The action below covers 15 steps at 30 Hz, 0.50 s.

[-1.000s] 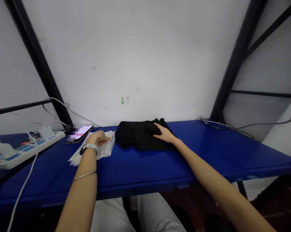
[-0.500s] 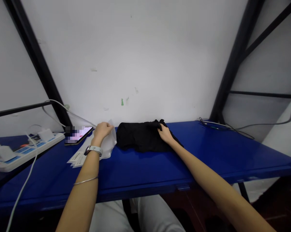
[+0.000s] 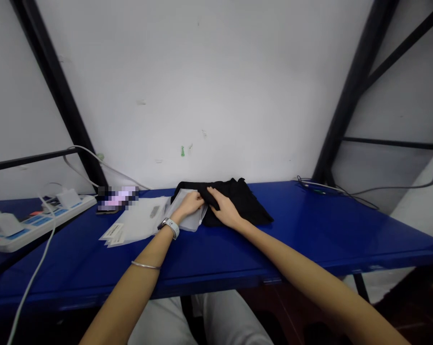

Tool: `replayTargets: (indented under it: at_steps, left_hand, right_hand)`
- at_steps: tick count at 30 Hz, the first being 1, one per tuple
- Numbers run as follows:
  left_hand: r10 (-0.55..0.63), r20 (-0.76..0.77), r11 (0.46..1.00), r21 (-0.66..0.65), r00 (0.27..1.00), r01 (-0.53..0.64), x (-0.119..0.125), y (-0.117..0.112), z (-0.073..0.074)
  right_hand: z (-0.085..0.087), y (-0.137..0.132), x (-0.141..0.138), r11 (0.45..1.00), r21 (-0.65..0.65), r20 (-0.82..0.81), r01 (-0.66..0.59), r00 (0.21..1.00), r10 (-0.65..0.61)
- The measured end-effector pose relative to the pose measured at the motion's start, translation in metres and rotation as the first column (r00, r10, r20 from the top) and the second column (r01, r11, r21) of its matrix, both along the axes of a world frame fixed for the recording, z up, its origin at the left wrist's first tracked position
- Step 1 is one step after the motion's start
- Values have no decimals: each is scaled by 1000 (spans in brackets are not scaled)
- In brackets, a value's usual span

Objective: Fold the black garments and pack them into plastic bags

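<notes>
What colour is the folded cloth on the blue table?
Black cloth, clearest in the head view.

Left hand [image 3: 188, 206] and right hand [image 3: 224, 211] close together, forearms forward, left fingers [image 3: 198, 201] curled.

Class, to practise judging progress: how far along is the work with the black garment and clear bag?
Done: the black garment lies folded on the table; one clear bag is off the stack of bags. In hand: the left hand holds that bag at the garment's end, the right hand rests on the garment. Left: the garment is not yet inside.
</notes>
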<state>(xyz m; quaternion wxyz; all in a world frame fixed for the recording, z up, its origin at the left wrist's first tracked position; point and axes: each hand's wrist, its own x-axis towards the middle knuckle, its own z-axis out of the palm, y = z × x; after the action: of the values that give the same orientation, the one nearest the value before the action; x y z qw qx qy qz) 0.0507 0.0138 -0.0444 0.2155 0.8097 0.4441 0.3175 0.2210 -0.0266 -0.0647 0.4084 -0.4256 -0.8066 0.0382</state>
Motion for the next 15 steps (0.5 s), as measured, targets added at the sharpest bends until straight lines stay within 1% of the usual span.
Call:
replayTargets:
  at_steps: [2,5,7,9,12,15]
  left_hand:
    - [20,35,1000,-8,999,-20,-4,4,-3]
    - [66,89,997,-54,994,-62,-9,4,-4]
    - [134,116,989,-72,984,-126,-11,2,-2]
    - [173,131,985,-46,976,-169,-11,0,1]
    - [130,132,990,40,983,-137,-8,-3,5]
    - [80,83,986,137,993,-91,-4,-3,9]
  right_hand:
    - [1,-2,1,999,1,87,-48,995,47]
    - [8,-7,9,995,-12,154,-102,983,102]
    - [16,-13,13,989,-26,243,-148,958,150]
    - [23,-19,15,982,-33,344,-186,920,186]
    - [33,-23,15,970,-20,428,-241,875,226]
    - [36,-18,14,958,-46,468,-283,842,270]
